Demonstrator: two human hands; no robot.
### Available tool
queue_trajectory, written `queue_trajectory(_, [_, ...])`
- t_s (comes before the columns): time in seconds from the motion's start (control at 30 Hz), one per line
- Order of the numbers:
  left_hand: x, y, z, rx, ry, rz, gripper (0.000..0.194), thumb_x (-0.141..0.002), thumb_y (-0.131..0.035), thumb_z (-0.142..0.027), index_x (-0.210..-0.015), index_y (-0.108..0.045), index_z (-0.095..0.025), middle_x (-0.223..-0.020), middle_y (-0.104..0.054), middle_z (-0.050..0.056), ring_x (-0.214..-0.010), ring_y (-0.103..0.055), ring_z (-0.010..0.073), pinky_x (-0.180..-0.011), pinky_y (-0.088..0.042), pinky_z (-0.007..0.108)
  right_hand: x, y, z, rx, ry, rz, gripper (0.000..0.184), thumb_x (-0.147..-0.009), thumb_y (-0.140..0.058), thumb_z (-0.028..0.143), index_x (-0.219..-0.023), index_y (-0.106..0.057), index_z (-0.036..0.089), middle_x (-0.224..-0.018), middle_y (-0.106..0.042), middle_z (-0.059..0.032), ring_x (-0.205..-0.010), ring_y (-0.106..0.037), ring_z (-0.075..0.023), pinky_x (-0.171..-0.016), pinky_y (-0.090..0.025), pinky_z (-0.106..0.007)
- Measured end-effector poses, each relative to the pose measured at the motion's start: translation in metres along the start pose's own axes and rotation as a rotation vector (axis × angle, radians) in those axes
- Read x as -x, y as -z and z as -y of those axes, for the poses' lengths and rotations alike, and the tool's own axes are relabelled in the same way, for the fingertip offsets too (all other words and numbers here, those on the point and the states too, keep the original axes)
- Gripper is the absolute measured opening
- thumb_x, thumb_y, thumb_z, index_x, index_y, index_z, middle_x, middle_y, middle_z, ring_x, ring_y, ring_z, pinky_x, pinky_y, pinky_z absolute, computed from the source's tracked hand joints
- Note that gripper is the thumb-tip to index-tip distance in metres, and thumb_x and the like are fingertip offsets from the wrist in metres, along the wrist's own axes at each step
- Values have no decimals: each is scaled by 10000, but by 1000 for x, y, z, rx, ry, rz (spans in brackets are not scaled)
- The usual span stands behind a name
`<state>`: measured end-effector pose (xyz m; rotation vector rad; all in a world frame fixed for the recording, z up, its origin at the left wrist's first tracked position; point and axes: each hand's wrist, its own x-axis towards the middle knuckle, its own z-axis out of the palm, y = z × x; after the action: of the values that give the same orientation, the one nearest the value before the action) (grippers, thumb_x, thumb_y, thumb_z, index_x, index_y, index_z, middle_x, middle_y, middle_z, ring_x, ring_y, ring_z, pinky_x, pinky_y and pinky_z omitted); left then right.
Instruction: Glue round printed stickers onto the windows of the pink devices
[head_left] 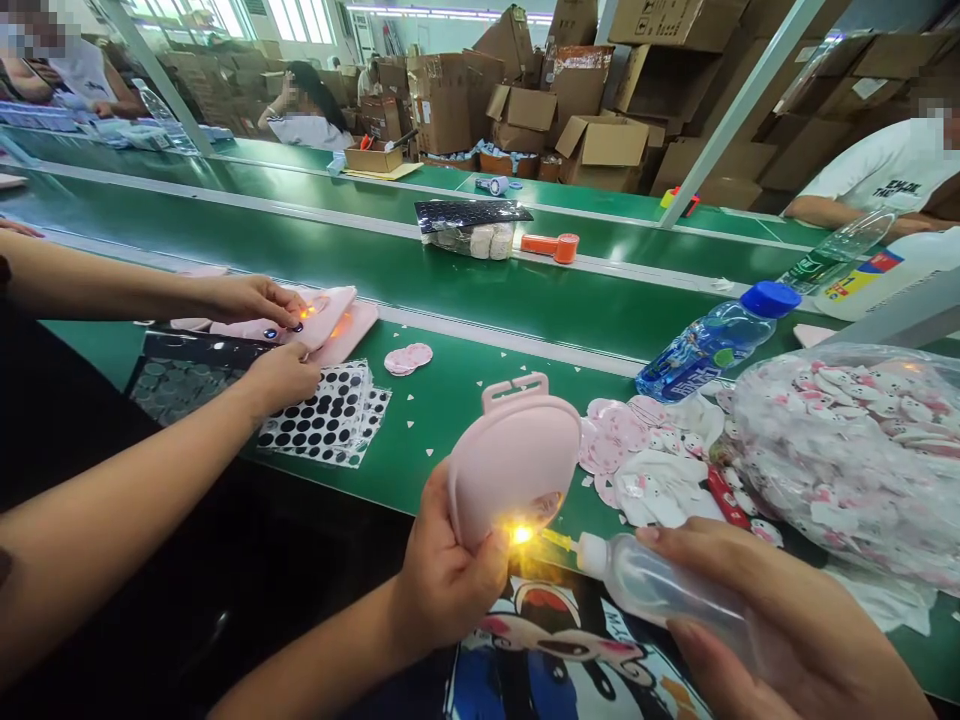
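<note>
Stacked cardboard boxes [600, 140], bright windows [300, 20], fluor. lights [442, 12] at back

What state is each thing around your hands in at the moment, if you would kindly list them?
Pink plastic case: tilted, yellow light glowing at its lower edge.
Squeeze bottle: tilted, nozzle at the case's edge.
Left hand: gripping the case.
Right hand: holding the bottle.
Blue-capped water bottle: lying on its side.
Clear plastic bag: full of pink-printed pieces.
</note>
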<state>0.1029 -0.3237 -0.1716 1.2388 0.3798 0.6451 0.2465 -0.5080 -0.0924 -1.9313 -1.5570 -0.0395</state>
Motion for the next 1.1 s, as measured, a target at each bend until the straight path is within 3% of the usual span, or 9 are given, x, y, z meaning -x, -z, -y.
queue_trajectory(0.17, [1, -1, -1, -29, -28, -17, 568, -830, -630, -163, -1349, -409, -234, -1203, -658, 154, -1081, -666, 336, -948, -532, 560, 2, 3, 2, -4, -33, -1, 350, -845, -515, 182, -1175, -526, 298, -940, -722, -26, -778, -693, -158, -572, -564, -227])
queue_trajectory(0.33, [-1, -5, -6, -33, -36, -8, 529, -826, -631, -168, -1321, -449, -214, -1214, -651, 158, -1020, -690, 315, -898, -567, 511, 3, 3, 2, -46, -28, 1, 363, -837, -525, 174, -1181, -528, 293, -914, -723, -6, -746, -692, -137, -569, -558, -216])
queue_trajectory(0.53, [-1, -8, -9, 58, 31, -51, 622, -767, -686, -180, -1339, -442, -208, -1219, -645, 163, -1101, -654, 356, -924, -548, 542, 6, 5, 5, -32, -58, -24, 346, -831, -530, 184, -1156, -534, 305, -902, -724, -13, -738, -693, -153, -544, -552, -231])
queue_trajectory(0.7, [0, -12, -10, 116, -10, -18, 524, -835, -647, -155, -1309, -459, -279, -1229, -656, 98, -1064, -681, 268, -881, -594, 438, 5, 5, 8, -76, -56, -35, 340, -831, -565, 198, -1154, -550, 302, -892, -732, -13, -719, -697, -159, -540, -552, -238])
queue_trajectory(0.93, [-2, -13, -11, 80, 7, -85, 536, -784, -701, -186, -1272, -488, -236, -1164, -681, 105, -1014, -695, 274, -846, -604, 421, 8, 5, 12, -130, -105, -24, 348, -821, -609, 229, -1155, -565, 315, -911, -728, -27, -736, -701, -179, -532, -551, -242])
queue_trajectory(1.0, [-6, -9, -10, 79, 34, -128, 520, -762, -722, -205, -1239, -517, -225, -1131, -689, 94, -980, -698, 259, -826, -605, 397, 16, 2, 4, -239, -161, -60, 357, -840, -598, 255, -1186, -570, 336, -963, -721, -28, -747, -701, -179, -568, -564, -249])
queue_trajectory(1.1, [-13, 2, -9, 102, 39, -241, 483, -715, -756, -219, -1162, -574, -215, -1042, -708, 56, -891, -699, 211, -765, -603, 315, 21, -9, -18, -584, -317, -154, 343, -923, -491, 429, -1236, -584, 325, -1082, -705, -45, -767, -704, -181, -607, -577, -272])
